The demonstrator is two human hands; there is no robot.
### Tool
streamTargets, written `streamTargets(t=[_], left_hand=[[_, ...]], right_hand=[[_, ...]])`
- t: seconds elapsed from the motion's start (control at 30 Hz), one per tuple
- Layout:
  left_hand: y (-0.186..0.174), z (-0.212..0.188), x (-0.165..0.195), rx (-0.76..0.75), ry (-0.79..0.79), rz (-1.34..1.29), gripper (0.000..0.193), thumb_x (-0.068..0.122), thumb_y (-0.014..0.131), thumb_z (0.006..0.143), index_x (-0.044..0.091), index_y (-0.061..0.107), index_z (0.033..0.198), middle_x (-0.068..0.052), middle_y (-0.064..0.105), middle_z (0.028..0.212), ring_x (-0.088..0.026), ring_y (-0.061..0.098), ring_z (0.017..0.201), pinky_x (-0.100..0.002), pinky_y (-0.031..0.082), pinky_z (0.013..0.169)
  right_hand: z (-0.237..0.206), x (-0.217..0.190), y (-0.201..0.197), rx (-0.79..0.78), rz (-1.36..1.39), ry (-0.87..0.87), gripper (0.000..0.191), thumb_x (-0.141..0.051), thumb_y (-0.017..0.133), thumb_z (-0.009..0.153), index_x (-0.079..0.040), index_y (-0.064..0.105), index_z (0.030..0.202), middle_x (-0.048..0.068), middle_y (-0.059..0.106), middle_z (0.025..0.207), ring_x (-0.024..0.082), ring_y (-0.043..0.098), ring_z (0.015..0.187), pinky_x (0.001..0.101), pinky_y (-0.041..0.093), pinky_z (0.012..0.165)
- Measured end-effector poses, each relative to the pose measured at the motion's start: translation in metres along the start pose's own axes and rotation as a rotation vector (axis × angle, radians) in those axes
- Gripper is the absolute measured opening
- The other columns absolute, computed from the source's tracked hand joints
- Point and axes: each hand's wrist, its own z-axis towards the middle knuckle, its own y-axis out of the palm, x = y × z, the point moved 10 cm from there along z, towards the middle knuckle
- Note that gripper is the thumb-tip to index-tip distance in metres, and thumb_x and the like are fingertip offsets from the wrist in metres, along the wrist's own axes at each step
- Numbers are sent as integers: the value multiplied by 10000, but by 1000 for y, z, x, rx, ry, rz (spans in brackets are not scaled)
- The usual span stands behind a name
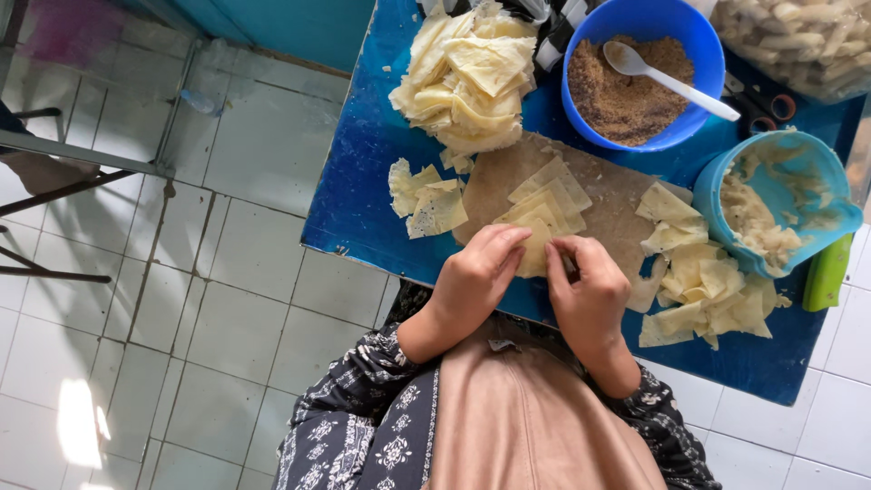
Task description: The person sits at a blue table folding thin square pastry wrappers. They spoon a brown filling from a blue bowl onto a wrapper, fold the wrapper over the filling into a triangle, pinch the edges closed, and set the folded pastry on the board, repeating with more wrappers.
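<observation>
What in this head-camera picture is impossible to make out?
- What lies inside the pale wrapper between the left hand and right hand: the fingers cover it.
- The clear container of pale pieces: cut off by the top-right edge.
- The bottom of the brown filling in the blue bowl: hidden under the white spoon.

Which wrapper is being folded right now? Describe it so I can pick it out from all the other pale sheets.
Start at the blue table and find the round brown board in its middle. At the board's near edge, the left hand and right hand pinch one pale yellow wrapper between their fingertips. Unlike the loose heaps either side, it is the only sheet being held.
</observation>
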Motion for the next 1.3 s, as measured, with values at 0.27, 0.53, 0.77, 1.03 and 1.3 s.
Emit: streamTargets(t=[0.27, 0.53, 0.77, 1.03, 1.3], left_hand=[[-60, 15, -21, 163, -30, 427, 362, 104, 744, 925, 69, 663, 1276, -102, 626, 1177, -309, 660, 1003, -392, 552, 817], [-74, 41, -38, 136, -38, 385, 105, 89, 762, 939, 72, 687, 1010, -73, 654, 1106, -296, 623, 1015, -405, 516, 881], [-56, 3, -25, 88, -337, -269, 85, 92, 652, 1033, 29, 647, 1089, -75, 731, 862, -107, 706, 730, -253, 551, 627], [3, -50, -44, -102, -688, -817, 183, 87, 654, 1022, 5, 558, 1154, -55, 706, 894, -75, 671, 672, -202, 500, 521], [9, -53, -38, -173, -531, -475, 270, 55, 687, 971, 37, 582, 1219, -43, 738, 936, -56, 672, 637, -204, 532, 546]], right_hand=[[5, -28, 3, 11, -225, -164, 141, -75, 776, 933, -37, 695, 1042, 139, 595, 1001, 328, 629, 860, 416, 504, 737], [7, -33, -12, 37, 9, -168, 158, -36, 730, 991, -22, 681, 1141, 157, 625, 1097, 315, 643, 997, 388, 526, 871], [2, -38, 19, -274, 606, -72, 508, -47, 695, 936, 62, 499, 1392, 174, 542, 1387, 220, 566, 1278, 343, 467, 1095], [-34, 38, 56, -397, 1411, 554, 163, 40, 710, 1011, 13, 608, 1135, 121, 678, 1125, 147, 658, 1026, 281, 517, 889], [-29, 25, 2, -129, 399, 204, 113, 30, 685, 976, 10, 713, 1085, 29, 675, 980, 66, 611, 786, 195, 482, 706]])
